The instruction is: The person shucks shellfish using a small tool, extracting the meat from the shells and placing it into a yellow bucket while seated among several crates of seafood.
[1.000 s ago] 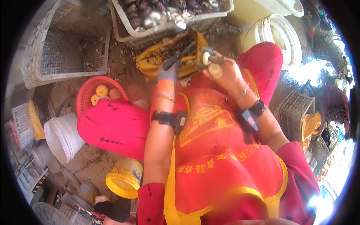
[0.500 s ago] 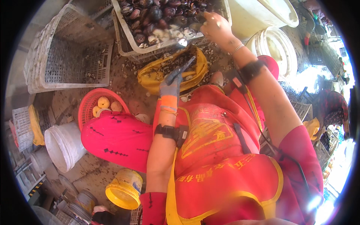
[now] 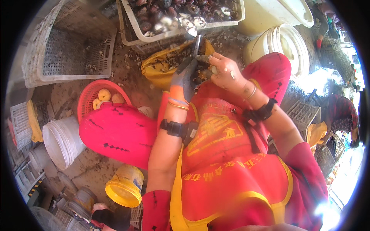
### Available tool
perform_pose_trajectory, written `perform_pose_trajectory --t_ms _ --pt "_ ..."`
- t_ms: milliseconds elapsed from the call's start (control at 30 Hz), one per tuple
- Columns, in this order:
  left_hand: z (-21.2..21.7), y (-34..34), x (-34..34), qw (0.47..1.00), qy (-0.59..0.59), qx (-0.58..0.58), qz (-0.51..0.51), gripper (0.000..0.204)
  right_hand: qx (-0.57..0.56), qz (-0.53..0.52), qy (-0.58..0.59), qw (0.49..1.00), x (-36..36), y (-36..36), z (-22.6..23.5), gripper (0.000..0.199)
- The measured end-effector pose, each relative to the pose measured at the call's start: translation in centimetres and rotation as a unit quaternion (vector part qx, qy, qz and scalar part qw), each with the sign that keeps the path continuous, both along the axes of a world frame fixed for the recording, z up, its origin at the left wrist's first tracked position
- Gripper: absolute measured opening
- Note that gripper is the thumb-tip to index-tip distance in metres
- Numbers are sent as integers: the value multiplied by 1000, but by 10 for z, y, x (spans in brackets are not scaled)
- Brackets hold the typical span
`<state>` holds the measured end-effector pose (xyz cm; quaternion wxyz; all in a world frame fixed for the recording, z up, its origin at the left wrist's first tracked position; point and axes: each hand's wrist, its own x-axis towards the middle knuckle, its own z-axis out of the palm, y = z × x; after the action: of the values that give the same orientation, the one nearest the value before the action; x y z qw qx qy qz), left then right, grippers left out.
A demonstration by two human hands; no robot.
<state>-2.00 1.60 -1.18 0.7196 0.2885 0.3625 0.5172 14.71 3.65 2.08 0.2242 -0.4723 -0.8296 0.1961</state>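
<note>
Grey-gloved left hand [image 3: 184,75] is clamped on a slim metal tool [image 3: 197,45], tip up above the yellow sack [image 3: 156,74]. Change on my feed: right hand [image 3: 226,75], at the crate [image 3: 227,23] of dark bulbs [image 3: 165,4] 0.5 s ago, is now beside the left. Fingers curl together; grip contents I cannot tell. My reading: work now centres on the 2 hands and tool; bulbs remain crated.

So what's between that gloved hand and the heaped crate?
The head view shows a yellow container with dark scraps and the metal blade held in the left hand.
</note>
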Motion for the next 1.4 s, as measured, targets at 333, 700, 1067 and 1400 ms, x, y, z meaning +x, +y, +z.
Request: perform_pose_trajectory --t_ms 333,700,1067,1400 --pt "16 -11 -2 999 -30 38 -4 29 104 87 -1 991 4 0 -11 9" --pt "-12 -4 -2 966 146 181 111 22 -184 -48 114 975 13 -2 10 33" --pt "-12 -2 -13 969 198 132 62 19 -238 -10 117 964 33 8 11 31" --pt "-24 5 -14 938 278 157 132 19 -267 -21 137 954 29 3 21 32"
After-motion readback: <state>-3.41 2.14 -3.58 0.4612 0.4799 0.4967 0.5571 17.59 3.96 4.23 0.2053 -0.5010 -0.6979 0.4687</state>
